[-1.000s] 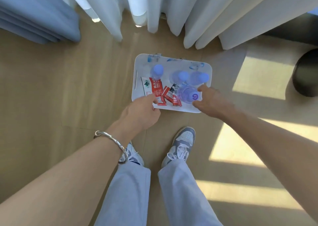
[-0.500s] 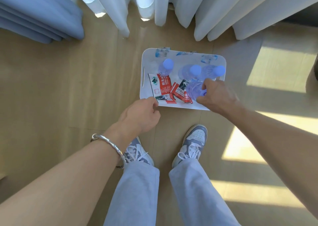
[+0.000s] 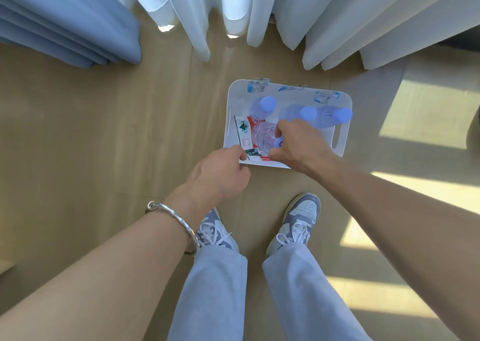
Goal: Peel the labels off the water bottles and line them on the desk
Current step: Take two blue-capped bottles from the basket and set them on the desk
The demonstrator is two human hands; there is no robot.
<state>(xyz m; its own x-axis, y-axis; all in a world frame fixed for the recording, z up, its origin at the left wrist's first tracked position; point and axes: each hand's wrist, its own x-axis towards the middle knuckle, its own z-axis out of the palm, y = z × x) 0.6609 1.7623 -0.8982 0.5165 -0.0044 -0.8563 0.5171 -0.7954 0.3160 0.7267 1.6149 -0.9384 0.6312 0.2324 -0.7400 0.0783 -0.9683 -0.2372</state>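
A white bin (image 3: 341, 138) stands on the wooden floor in front of my feet. Inside it stand three clear water bottles with blue caps: one at the back left (image 3: 267, 104), one in the middle (image 3: 307, 112) and one at the right (image 3: 342, 114). My right hand (image 3: 298, 143) is shut on the top of a fourth clear bottle (image 3: 263, 137) near the bin's front. Red, white and green peeled labels (image 3: 244, 130) lie on the bin's floor beneath it. My left hand (image 3: 220, 174) pinches the bin's front rim at its left corner.
White curtains (image 3: 259, 8) hang right behind the bin, and blue-grey curtains (image 3: 65, 21) hang at the far left. My two grey-and-white sneakers (image 3: 301, 218) stand just short of the bin. Sunlit patches fall on the floor at the right.
My right hand moved left across the bin and closed on the front bottle, which now sits further left over the labels. The camera has moved closer to the bin.
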